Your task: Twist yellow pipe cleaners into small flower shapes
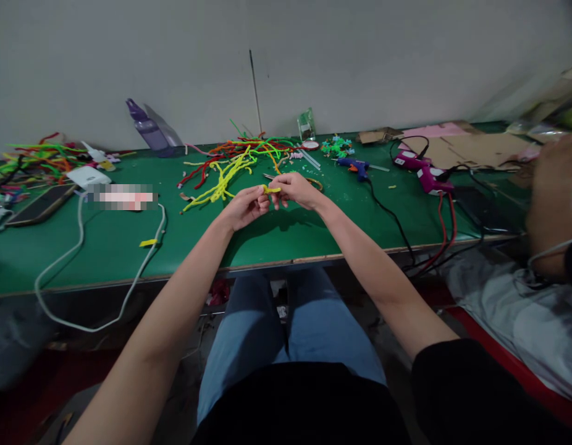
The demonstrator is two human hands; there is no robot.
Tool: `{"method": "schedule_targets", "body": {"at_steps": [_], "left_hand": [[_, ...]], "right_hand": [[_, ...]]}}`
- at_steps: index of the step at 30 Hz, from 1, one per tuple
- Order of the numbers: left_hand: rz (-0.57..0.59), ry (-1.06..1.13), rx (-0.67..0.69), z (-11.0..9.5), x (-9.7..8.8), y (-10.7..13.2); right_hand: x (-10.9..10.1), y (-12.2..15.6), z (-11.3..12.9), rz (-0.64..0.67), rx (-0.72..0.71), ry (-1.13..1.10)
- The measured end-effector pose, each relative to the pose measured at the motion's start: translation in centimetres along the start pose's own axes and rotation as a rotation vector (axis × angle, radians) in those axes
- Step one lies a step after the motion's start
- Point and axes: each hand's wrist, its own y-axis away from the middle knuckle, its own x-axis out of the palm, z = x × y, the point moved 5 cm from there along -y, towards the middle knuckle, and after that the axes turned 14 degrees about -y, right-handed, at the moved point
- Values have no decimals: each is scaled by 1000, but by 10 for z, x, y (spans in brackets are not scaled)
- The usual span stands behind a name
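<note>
Both my hands meet above the green table, pinching a short yellow pipe cleaner piece between them. My left hand grips its left end with closed fingers. My right hand holds the right end, fingers curled round it. Just behind my hands lies a heap of yellow, red, green and orange pipe cleaners. A small scrap of yellow lies on the table to the left.
A blue glue gun and two magenta glue guns with cables lie right. Cardboard sits far right by another person's arm. A phone, white charger cable and purple bottle are left.
</note>
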Motion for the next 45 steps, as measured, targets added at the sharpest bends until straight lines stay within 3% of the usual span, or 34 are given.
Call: {"method": "schedule_targets", "body": {"at_steps": [5, 12, 15, 19, 28, 33, 37, 41, 45], "left_hand": [[79, 36, -48, 1, 5, 1], [54, -56, 11, 1, 1, 0], [-11, -141, 85, 0, -2, 0], [-69, -189, 168, -2, -3, -1], [-123, -305, 206, -3, -1, 1], [-97, -357, 250, -4, -3, 0], [-104, -351, 211, -3, -5, -2], [-186, -347, 169, 0, -7, -3], [-315, -448, 271, -3, -14, -4]], "right_hand": [[-3, -4, 1, -60, -82, 141], [-4, -4, 5, -142, -191, 277], [-7, -4, 3, -135, -138, 241], [-5, -3, -1, -26, 9, 134], [-5, 2, -2, -14, 77, -64], [-2, 4, 0, 51, 82, 23], [4, 1, -3, 98, 76, 99], [2, -4, -7, 57, -4, 140], [-1, -6, -9, 8, -48, 172]]}}
